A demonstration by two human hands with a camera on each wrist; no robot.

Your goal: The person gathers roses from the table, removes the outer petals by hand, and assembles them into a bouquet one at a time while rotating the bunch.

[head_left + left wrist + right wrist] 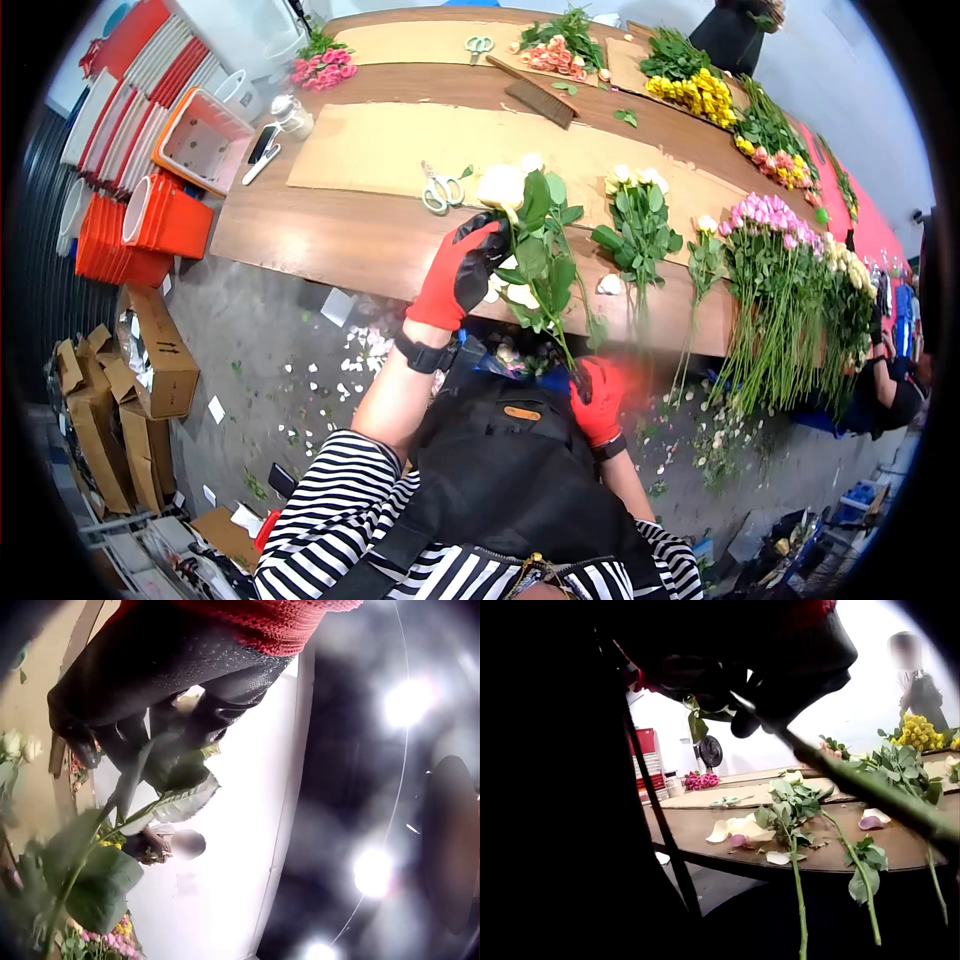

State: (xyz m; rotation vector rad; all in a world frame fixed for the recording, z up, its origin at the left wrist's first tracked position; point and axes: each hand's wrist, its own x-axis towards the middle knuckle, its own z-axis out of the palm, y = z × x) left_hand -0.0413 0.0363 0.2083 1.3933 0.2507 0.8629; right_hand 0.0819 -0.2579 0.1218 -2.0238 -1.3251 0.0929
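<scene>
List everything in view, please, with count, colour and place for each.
held rose: one, white, above table edge
table: one, brown, ahead
cardboard: several, tan, on table
scissors: two, pale-handled, on table
brush: one, brown, on table
flower bunches: several, white, pink, peach, yellow, along table
jar: one, whitish, table's left end
small items: two, black and white, beside jar
crates: several, red and white, left
buckets: several, orange, floor left
boxes: several, brown, floor left
petals: many, mostly white, floor
other people: two, dark-clothed, far side and right
apron: one, black, on torso
sleeves: two, black-white striped, on arms
left hand: one, red-black glove, gripping rose below bloom
right hand: one, red-black glove, on rose's lower stem
</scene>
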